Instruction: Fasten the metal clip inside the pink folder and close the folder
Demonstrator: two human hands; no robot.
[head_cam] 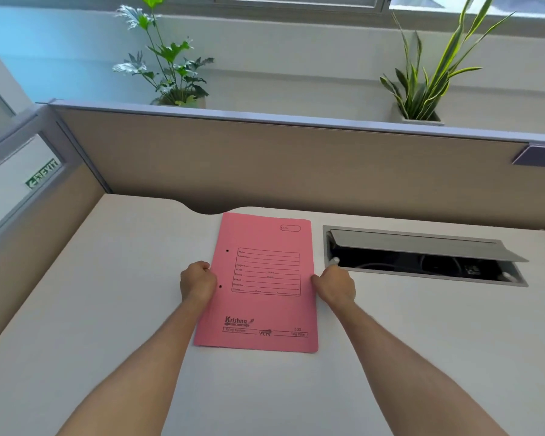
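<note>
A pink folder (260,278) lies closed and flat on the white desk (107,294), printed cover up, with two punched holes near its left edge. My left hand (197,283) rests at the folder's left edge beside the holes, fingers curled against the edge. My right hand (334,284) sits at the right edge, fingers curled on it. The metal clip is hidden inside the closed folder.
An open cable hatch (422,256) with a raised grey flap lies in the desk just right of the folder. A beige partition wall (280,165) runs behind the desk, with two potted plants (170,64) beyond it.
</note>
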